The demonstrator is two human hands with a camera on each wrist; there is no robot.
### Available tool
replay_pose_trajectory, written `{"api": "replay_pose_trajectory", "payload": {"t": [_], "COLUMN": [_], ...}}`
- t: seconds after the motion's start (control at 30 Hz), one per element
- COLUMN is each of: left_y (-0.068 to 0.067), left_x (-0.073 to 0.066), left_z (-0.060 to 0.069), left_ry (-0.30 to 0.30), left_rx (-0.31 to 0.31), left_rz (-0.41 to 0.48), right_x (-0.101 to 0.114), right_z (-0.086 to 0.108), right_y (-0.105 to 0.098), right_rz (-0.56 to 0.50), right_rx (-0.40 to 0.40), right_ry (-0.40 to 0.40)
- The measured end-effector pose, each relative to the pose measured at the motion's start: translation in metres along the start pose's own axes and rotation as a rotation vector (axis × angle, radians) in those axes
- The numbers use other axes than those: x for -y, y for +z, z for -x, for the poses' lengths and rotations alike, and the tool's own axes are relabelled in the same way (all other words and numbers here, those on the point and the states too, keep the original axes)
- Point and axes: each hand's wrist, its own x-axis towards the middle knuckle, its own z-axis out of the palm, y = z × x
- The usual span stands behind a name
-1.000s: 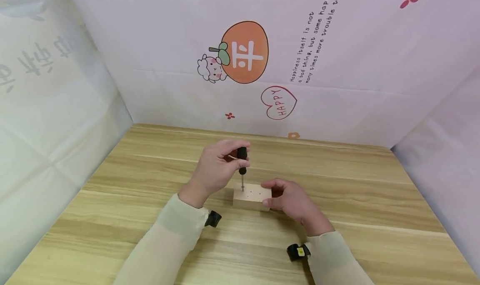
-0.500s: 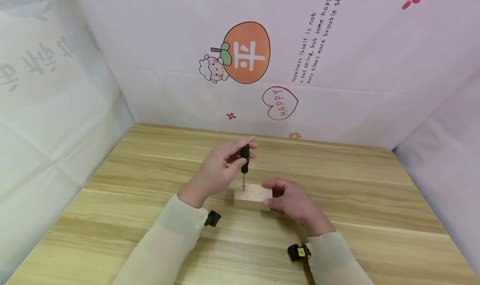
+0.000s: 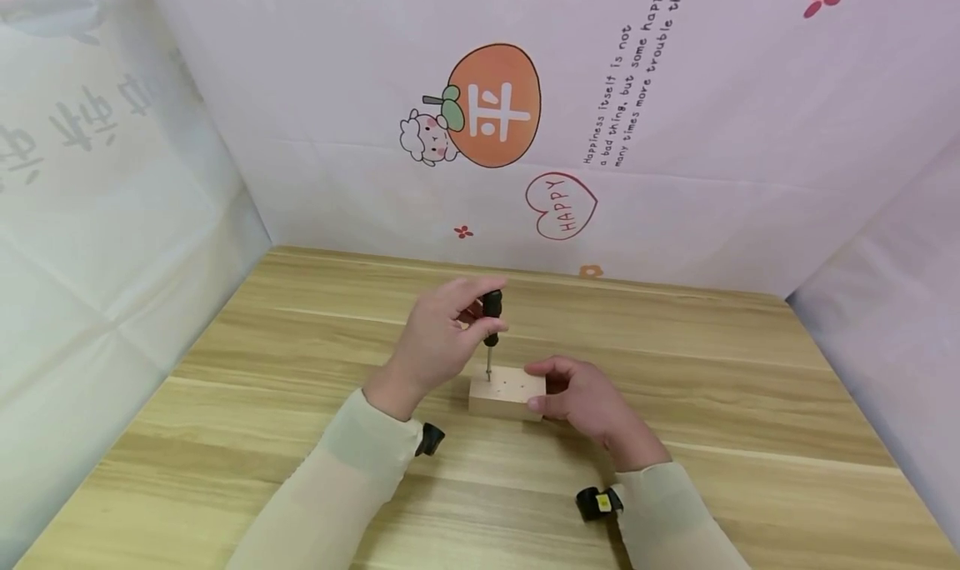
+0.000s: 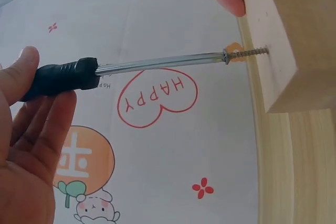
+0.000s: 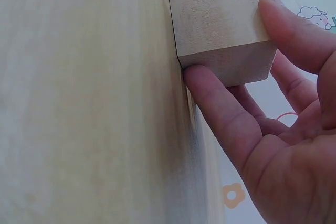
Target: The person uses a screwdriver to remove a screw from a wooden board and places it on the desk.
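My left hand (image 3: 438, 337) grips the black handle of a screwdriver (image 3: 491, 307), which stands nearly upright. In the left wrist view the screwdriver's shaft (image 4: 157, 65) meets the head of a screw (image 4: 247, 54), and the screw's tip is in a pale wooden block (image 4: 278, 40). Much of the screw's thread shows above the surface. Several small holes dot the top of the wooden block (image 3: 517, 378) in the head view. At the block's right end my right hand (image 3: 588, 399) holds it between thumb and fingers, also seen in the right wrist view.
The block lies on a wood-grain table (image 3: 675, 370). Behind the table hangs a printed white cloth (image 3: 337, 95), with more cloth at both sides. A black wrist camera (image 3: 596, 503) sits by the right sleeve, another black device (image 3: 430, 439) by the left.
The left hand's fingers opened out around the screwdriver handle half a second ago and are curled on it again now. The block and right hand have stayed in place.
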Motion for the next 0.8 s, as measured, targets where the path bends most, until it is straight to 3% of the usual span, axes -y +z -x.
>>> {"api": "replay_pose_trajectory", "payload": {"t": [0.13, 0.23, 0.33, 0.43, 0.53, 0.8], "left_y": [-0.001, -0.002, -0.002, -0.002, -0.003, 0.000], "left_x": [0.001, 0.002, 0.003, 0.002, 0.000, -0.009], "left_z": [0.000, 0.001, 0.001, 0.001, 0.000, -0.004], "left_ry": [-0.026, -0.062, -0.093, -0.111, -0.124, -0.182], "left_rx": [0.057, 0.099, 0.100, 0.073, 0.032, -0.068], "left_rz": [0.057, 0.201, 0.352, 0.413, 0.379, 0.156], "right_x": [-0.001, -0.001, -0.002, -0.001, 0.000, -0.002], "right_z": [-0.001, -0.001, -0.001, -0.002, -0.002, -0.002], "right_y": [-0.001, -0.001, -0.001, -0.001, -0.001, 0.000], "right_rz": [0.002, 0.005, 0.016, 0.026, 0.017, -0.001], "right_rx": [0.000, -0.001, -0.006, -0.011, -0.012, -0.008], "right_ry": [-0.003, -0.002, 0.001, 0.003, 0.004, 0.009]}}
